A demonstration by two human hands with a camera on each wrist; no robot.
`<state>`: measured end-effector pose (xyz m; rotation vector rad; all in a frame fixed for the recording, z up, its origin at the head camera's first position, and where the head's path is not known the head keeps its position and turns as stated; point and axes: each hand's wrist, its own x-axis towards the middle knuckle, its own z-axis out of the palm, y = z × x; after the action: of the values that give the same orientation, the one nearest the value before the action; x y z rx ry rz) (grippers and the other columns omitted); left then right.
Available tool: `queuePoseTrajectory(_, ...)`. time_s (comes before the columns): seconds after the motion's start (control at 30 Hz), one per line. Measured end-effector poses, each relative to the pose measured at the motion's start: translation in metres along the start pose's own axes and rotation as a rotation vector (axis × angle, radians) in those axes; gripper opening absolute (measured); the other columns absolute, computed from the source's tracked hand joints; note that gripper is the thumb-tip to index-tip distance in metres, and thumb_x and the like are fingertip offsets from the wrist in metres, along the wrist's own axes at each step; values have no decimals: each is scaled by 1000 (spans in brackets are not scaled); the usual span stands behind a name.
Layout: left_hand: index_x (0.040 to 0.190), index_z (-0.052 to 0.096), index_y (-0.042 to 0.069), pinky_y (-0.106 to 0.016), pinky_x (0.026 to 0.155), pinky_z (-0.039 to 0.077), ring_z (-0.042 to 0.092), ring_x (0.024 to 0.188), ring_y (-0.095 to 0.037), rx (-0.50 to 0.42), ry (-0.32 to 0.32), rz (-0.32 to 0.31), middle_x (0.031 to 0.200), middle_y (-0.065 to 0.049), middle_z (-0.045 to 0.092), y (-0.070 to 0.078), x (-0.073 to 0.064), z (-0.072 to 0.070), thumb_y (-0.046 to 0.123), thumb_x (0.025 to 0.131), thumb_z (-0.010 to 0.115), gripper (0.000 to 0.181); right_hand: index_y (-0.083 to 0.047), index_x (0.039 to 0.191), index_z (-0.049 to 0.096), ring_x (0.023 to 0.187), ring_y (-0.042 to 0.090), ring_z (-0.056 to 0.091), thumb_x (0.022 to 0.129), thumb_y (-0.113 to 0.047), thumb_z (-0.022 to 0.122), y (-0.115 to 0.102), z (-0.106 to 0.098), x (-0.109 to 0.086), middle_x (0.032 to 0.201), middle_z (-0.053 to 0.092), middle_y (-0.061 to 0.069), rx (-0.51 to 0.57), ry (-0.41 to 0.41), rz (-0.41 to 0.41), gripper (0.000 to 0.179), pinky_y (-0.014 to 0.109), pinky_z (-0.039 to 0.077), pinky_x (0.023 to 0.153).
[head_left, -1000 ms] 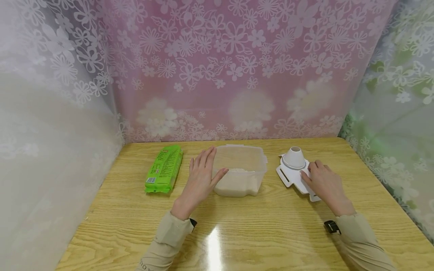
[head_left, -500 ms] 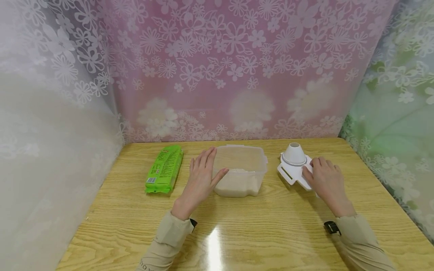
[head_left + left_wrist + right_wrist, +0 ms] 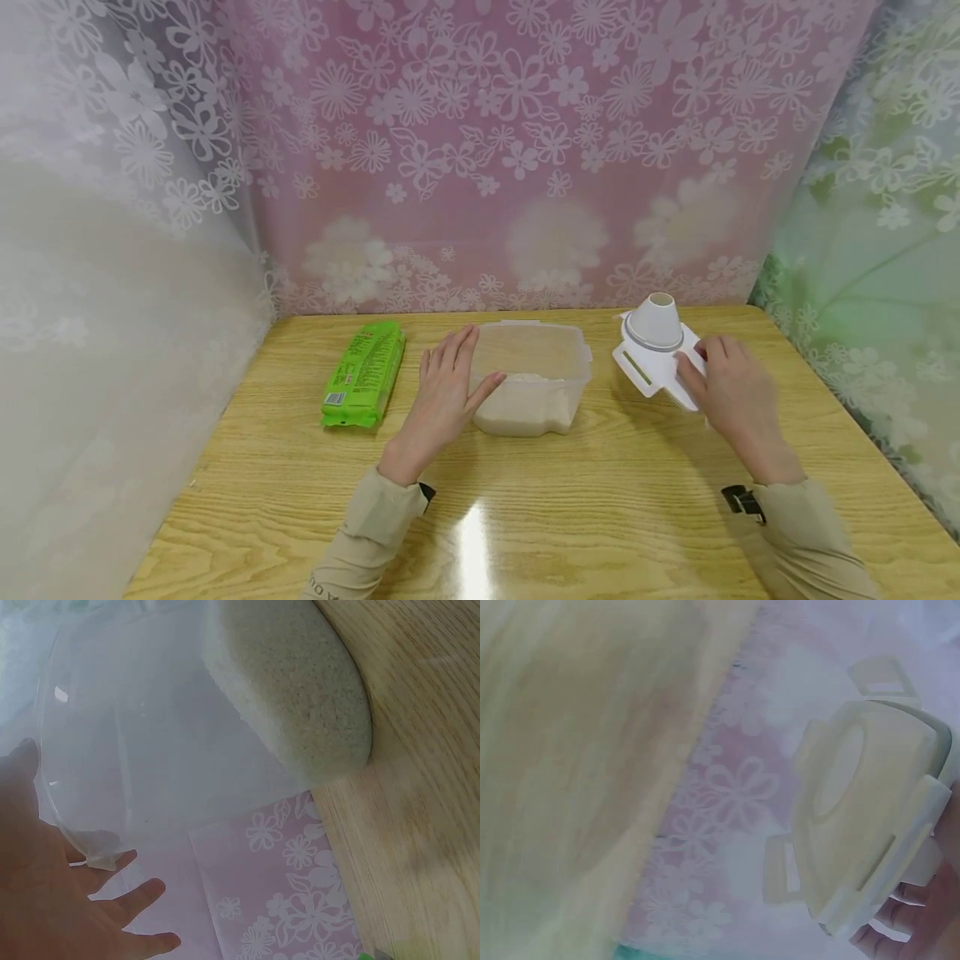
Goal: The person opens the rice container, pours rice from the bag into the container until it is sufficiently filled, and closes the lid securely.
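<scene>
A clear plastic container (image 3: 573, 367), without a lid on it, stands mid-table with white rice (image 3: 292, 690) in its lower part. My left hand (image 3: 444, 392) rests against its left side and rim, with its fingers (image 3: 142, 896) fairly straight and spread. To the right, my right hand (image 3: 735, 396) pinches the near right edge of a white lid (image 3: 671, 371) that has a cone-shaped spout on top and clip flaps at its edges. The lid is tilted and raised off the table; its underside faces the right wrist camera. Part of the right hand's fingers is hidden by the lid.
A bright green packet (image 3: 365, 375) with printed text lies to the left of the container. Floral curtains (image 3: 487, 167) close off the back and both sides of the wooden table (image 3: 570, 517).
The lid has risen from the table in my right hand and tilted, shifting slightly away from me. My left hand and the container have stayed still.
</scene>
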<state>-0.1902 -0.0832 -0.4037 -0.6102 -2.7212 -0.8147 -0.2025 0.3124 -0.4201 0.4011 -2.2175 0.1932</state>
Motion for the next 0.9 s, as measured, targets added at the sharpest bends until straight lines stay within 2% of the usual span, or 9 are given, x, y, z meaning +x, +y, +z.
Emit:
queuePoseTrajectory(0.2, 161, 23, 7, -67, 119, 15, 23, 151, -35, 10, -2, 9, 166, -10, 25, -2, 0, 0, 51, 104, 49, 76, 4, 89, 59, 64, 36, 54, 89, -24, 68, -9, -13, 9, 80, 55, 19, 40, -18, 43, 29, 52, 44, 48)
queuePoseTrajectory(0.33, 161, 24, 7, -68, 118, 15, 24, 151, -36, 7, -2, 17, 166, -10, 25, -2, 0, 0, 52, 104, 49, 77, 4, 90, 59, 63, 35, 54, 90, -23, 69, -14, -19, 14, 80, 55, 18, 58, -21, 44, 28, 51, 43, 47)
queuePoseTrajectory(0.67, 161, 23, 8, -66, 120, 12, 20, 153, -34, 30, -18, -11, 165, -11, 27, -4, 1, -3, 55, 102, 50, 81, 3, 91, 59, 64, 31, 50, 89, -18, 74, -28, -29, 25, 82, 56, 17, 93, -18, 70, 26, 44, 40, 47)
queuePoseTrajectory(0.9, 161, 24, 9, -63, 121, 10, 20, 153, -34, 39, -22, -27, 162, -15, 33, -7, 2, -7, 57, 99, 56, 85, 3, 91, 61, 65, 32, 52, 96, -31, 65, -41, -29, 37, 83, 56, 17, 138, 41, 28, 35, 47, 42, 50)
